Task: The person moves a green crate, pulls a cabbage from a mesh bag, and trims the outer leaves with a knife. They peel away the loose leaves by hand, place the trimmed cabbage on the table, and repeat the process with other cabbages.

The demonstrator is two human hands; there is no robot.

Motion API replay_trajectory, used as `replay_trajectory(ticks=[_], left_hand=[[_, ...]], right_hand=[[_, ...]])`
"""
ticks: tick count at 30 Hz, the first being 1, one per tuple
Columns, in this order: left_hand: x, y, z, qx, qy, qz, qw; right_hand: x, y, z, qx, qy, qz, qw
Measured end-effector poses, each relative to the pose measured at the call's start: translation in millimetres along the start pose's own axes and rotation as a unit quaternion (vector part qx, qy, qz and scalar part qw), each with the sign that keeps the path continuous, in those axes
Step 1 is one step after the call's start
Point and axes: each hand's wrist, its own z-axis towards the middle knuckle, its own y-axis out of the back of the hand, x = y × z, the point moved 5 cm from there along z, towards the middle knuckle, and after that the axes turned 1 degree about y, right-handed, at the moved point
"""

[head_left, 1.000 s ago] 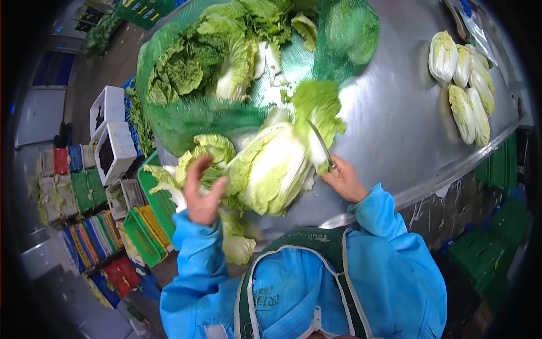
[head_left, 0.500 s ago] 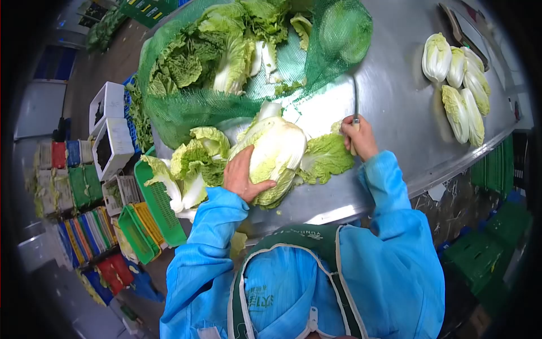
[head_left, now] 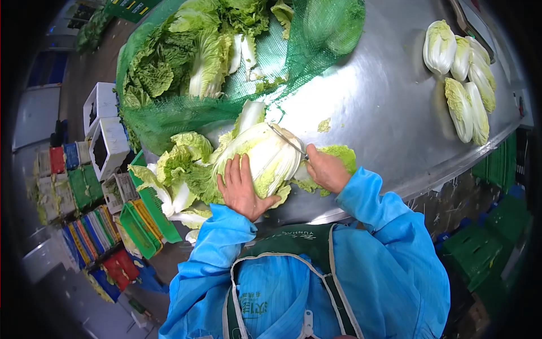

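A large napa cabbage lies on its side on the metal table, its pale base turned to the right. My left hand presses on its leafy side with the fingers spread. In my right hand is a knife, its thin blade lying against the cabbage's base. A loose green leaf sits partly under my right hand. Trimmed outer leaves are piled left of the cabbage.
A green mesh sack with cabbages and leaves in it spreads across the far left of the table. Several trimmed cabbages lie at the far right. Green crates stand beyond the left edge, near white foam boxes.
My right hand has moved left and brought the knife from the bare table onto the cabbage's base. The fingers of my left hand have spread on the cabbage. A small leaf scrap now lies behind it.
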Motion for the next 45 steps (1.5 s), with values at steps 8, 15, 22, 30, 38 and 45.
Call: replay_trajectory(ticks=[8, 15, 22, 30, 38, 45], left_hand=[[23, -20, 7, -0.052, -0.056, -0.076, 0.994], [31, -23, 12, -0.092, -0.100, -0.108, 0.985], [67, -42, 4, -0.131, -0.163, -0.187, 0.960], [105, -63, -20, -0.153, -0.186, -0.282, 0.929], [64, 16, -61, -0.198, -0.161, -0.517, 0.817], [112, -17, -98, -0.290, 0.042, -0.599, 0.745]], right_hand=[[3, 8, 16, 0.057, 0.003, -0.005, 0.998], [-36, -24, 44, 0.134, -0.081, -0.094, 0.983], [-35, -15, 53, 0.118, -0.127, 0.066, 0.983], [55, -11, 50, 0.089, -0.106, 0.431, 0.892], [154, -16, 10, -0.022, 0.116, 0.226, 0.967], [136, -79, -3, -0.008, 0.044, 0.203, 0.978]])
